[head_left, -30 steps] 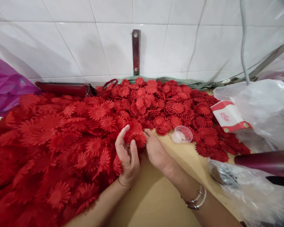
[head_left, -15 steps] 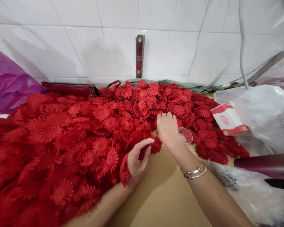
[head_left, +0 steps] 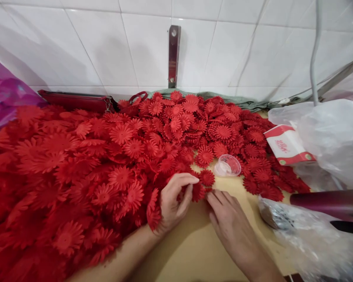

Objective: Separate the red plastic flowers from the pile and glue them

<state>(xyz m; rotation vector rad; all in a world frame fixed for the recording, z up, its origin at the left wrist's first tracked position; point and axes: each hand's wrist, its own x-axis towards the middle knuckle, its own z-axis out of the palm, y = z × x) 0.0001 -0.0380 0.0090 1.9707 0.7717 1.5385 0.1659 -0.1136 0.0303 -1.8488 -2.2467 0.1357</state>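
My left hand point(head_left: 175, 201) is curled, thumb and fingers closed round a red petalled flower piece point(head_left: 198, 192) that shows at its fingertips. More red petals lie against the outer side of this hand. Close by on the right, my right hand point(head_left: 232, 225) has its fingers drawn together, tips at the edge of that flower piece. Whatever is between them is hidden. Another flower piece point(head_left: 207, 178) lies just beyond the fingertips. Behind it stands a small clear plastic cup point(head_left: 228, 165) with something whitish inside.
A large heap of red flower pieces point(head_left: 120, 133) covers the left and back of the table point(head_left: 188, 250). At right are a red and white box point(head_left: 286, 145), plastic bags point(head_left: 338, 133) and a dark purple cylinder point(head_left: 326, 203). A red purse point(head_left: 76, 100) lies by the tiled wall point(head_left: 147, 47).
My right hand has come back from the heap behind, towards me, to the left hand's fingertips. The plastic cup now shows fully. My left hand has barely moved.
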